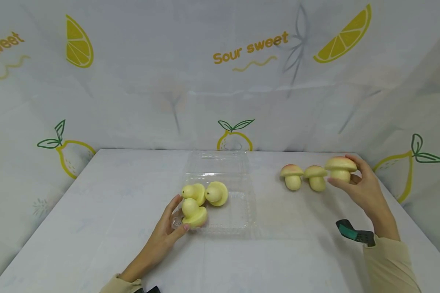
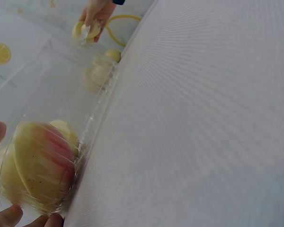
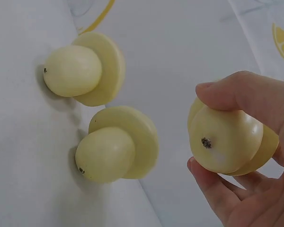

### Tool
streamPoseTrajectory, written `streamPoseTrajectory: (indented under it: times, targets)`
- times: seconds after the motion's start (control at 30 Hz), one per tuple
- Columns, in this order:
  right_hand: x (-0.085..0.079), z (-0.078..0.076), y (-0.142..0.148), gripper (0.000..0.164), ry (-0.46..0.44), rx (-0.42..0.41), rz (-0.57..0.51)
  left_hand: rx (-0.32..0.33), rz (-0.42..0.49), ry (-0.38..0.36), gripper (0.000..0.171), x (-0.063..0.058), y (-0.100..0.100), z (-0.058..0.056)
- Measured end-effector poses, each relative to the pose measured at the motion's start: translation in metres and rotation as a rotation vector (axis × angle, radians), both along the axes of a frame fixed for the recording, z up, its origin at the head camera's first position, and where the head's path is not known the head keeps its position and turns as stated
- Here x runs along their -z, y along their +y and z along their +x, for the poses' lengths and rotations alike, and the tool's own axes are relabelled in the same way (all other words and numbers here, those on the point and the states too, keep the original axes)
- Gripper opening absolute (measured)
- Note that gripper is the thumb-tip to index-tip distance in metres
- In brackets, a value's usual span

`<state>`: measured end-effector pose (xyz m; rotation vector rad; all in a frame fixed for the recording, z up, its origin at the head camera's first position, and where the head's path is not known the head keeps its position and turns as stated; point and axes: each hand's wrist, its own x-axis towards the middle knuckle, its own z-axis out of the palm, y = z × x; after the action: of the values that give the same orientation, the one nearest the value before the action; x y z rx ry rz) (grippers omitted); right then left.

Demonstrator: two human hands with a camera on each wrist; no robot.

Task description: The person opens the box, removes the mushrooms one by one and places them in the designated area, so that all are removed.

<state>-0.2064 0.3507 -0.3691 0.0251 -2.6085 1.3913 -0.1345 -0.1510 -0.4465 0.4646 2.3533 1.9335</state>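
A pale fabric backdrop point(image 1: 150, 61) encloses the rear and both sides of the work area; it is printed with yellow lemon slices, outlined lemons with green leaves, and orange "Sour sweet" lettering. The white table point(image 1: 95, 228) meets the backdrop along its rear edge and carries soft shadows at the right. A clear plastic container point(image 1: 229, 211) rests near the middle, its lid point(image 1: 218, 163) folded back toward the rear. The left hand point(image 1: 166, 228) grips the container's left side. The right hand point(image 1: 364, 191) pinches one mushroom-shaped piece point(image 1: 339, 165) between thumb and fingers, above the table at the right. Two matching pieces point(image 1: 292, 177) stand beside it on the table; three yellow pieces point(image 1: 196, 217) lie grouped in the container's left half.
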Motion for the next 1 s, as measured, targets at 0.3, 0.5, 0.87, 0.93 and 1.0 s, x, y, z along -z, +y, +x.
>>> streamPoseTrajectory:
  times: [0.3, 0.5, 0.87, 0.93, 1.0]
  targets:
    - [0.008, 0.0, 0.011, 0.088, -0.004, 0.026, -0.002, -0.012, -0.014, -0.01, 0.079, 0.0, 0.0, 0.0]
    - [0.016, -0.001, 0.016, 0.092, -0.039, 0.091, 0.018, -0.01, -0.02, -0.015, 0.081, 0.0, 0.001, 0.0]
    - [0.032, -0.006, 0.024, 0.091, -0.021, 0.183, 0.098, -0.014, -0.028, -0.017, 0.081, 0.0, 0.0, -0.001]
    - [0.034, -0.007, 0.025, 0.09, -0.01, 0.184, 0.111, -0.014, -0.027, -0.019, 0.081, 0.0, 0.001, 0.0]
    - [0.037, -0.008, 0.026, 0.09, -0.008, 0.191, 0.115, -0.013, -0.028, -0.017, 0.081, 0.0, 0.001, 0.0]
